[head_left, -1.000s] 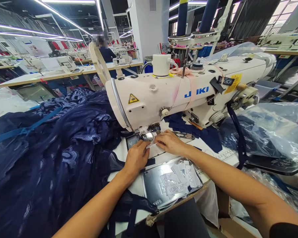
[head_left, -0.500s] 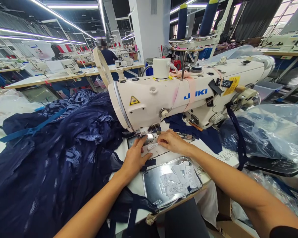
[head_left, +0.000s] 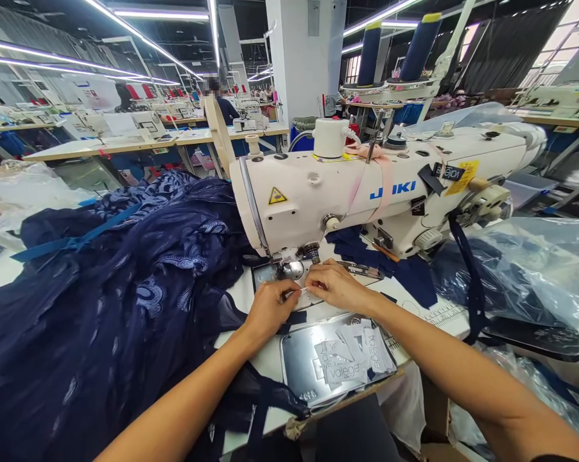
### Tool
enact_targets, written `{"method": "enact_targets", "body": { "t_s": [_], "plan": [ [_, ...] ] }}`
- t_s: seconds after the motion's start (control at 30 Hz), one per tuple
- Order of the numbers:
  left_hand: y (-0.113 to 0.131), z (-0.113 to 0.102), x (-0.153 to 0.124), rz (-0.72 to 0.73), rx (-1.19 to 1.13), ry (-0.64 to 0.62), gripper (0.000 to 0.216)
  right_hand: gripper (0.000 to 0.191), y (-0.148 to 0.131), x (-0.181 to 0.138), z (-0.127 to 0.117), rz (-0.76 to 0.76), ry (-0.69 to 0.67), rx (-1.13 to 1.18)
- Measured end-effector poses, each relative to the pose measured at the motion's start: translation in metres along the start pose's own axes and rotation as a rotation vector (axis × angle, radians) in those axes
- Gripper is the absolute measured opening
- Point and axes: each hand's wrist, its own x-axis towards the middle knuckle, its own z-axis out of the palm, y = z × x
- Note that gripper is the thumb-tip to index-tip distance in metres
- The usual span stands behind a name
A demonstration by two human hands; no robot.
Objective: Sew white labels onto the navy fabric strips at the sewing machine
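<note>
In front of the needle area of a white sewing machine, both hands meet over the machine bed. My left hand pinches the left end of a small white label between thumb and fingers. At its other end my right hand is closed on the same label, which shows only as a thin edge. Just below the hands lies a shiny metal tin lid with several loose printed labels on it. Dark blue patterned fabric is heaped to the left of my left hand.
Tweezers or a similar metal tool lie behind my right hand. Navy fabric scraps rest by the machine's base, and clear plastic bags stand at the right. Thread cones rise behind. A person sits farther back.
My left hand has drawn back from beside the presser foot, and its fingers have closed on the label. The label has turned from face-up to edge-on. The view has shifted slightly.
</note>
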Motion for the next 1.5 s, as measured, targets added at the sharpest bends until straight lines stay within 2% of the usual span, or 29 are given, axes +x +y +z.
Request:
{"method": "enact_targets", "body": {
  "t_s": [0.1, 0.2, 0.27, 0.47, 0.63, 0.73, 0.8, 0.87, 0.93, 1.0, 1.13, 1.23, 1.3, 1.4, 1.5],
  "plan": [
    [-0.001, -0.001, -0.001, -0.111, -0.240, 0.027, 0.019, 0.003, 0.003, 0.002, 0.000, 0.124, 0.052, 0.246],
    [-0.001, -0.004, -0.001, -0.244, -0.492, 0.028, 0.022, 0.008, 0.008, 0.004, -0.003, 0.250, 0.115, 0.488],
    [0.001, -0.005, -0.001, -0.300, -0.583, 0.036, 0.026, 0.013, 0.009, 0.005, -0.004, 0.304, 0.126, 0.588],
    [0.007, -0.004, -0.003, -0.313, -0.601, 0.053, 0.031, 0.025, 0.004, 0.008, 0.007, 0.389, 0.100, 0.831],
    [0.006, -0.005, -0.001, -0.289, -0.599, 0.017, 0.034, 0.025, 0.000, 0.010, 0.012, 0.390, 0.151, 0.857],
    [0.006, -0.015, 0.000, -0.201, -0.473, 0.008, 0.036, 0.026, 0.004, 0.010, 0.004, 0.415, 0.196, 0.824],
    [0.007, -0.026, -0.001, -0.100, -0.243, 0.015, 0.025, 0.025, 0.009, 0.010, -0.003, 0.431, 0.266, 0.775],
    [0.007, -0.036, -0.005, -0.006, 0.026, -0.046, 0.015, 0.024, 0.013, 0.010, -0.009, 0.439, 0.337, 0.718],
    [0.008, -0.042, -0.012, 0.063, 0.239, -0.157, 0.013, 0.023, 0.017, 0.009, -0.013, 0.443, 0.379, 0.674],
    [0.009, -0.044, -0.021, 0.096, 0.387, -0.235, 0.009, 0.022, 0.018, 0.009, -0.014, 0.439, 0.386, 0.647],
    [0.009, -0.039, -0.038, 0.140, 0.563, -0.272, 0.005, 0.021, 0.019, 0.008, -0.008, 0.400, 0.403, 0.579],
    [0.009, -0.039, -0.047, 0.204, 0.503, -0.206, 0.005, 0.017, 0.020, 0.007, -0.001, 0.349, 0.421, 0.474],
    [0.010, -0.044, -0.050, 0.210, 0.378, -0.057, 0.010, 0.016, 0.020, 0.006, 0.002, 0.327, 0.407, 0.400],
    [0.013, -0.053, -0.052, 0.108, 0.124, 0.186, 0.012, 0.014, 0.018, 0.006, 0.002, 0.322, 0.381, 0.338],
    [0.017, -0.057, -0.051, -0.070, -0.181, 0.200, 0.014, 0.013, 0.012, 0.006, -0.001, 0.311, 0.366, 0.326]
  ]
}}
